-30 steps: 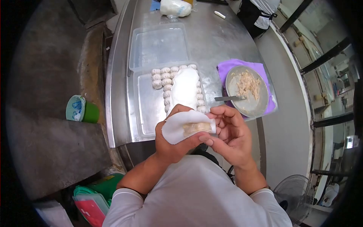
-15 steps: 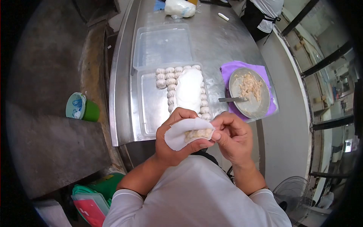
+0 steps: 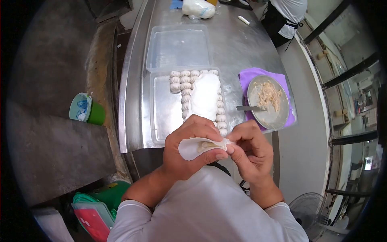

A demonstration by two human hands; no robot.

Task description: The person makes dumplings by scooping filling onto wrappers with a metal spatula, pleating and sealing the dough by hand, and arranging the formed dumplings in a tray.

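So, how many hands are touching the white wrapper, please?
2: the left hand cradles the wrapper, and the right hand pinches its right end. No other hand is visible.

I'm looking over a shiny metal tabletop [image 3: 238, 44] with a lip along its 9 o'clock side. Taking its middle as the clock's centre, I see a clear plastic tray [image 3: 166, 113] at 7, near the close edge, and a clear plastic lid [image 3: 179, 46] at 10, right against the tray's far side. A purple cloth [image 3: 244, 78] is spread at 4. Between 1 and 2 I make out a small white stick [image 3: 244, 19], and at 12 a white plastic bundle [image 3: 198, 9].
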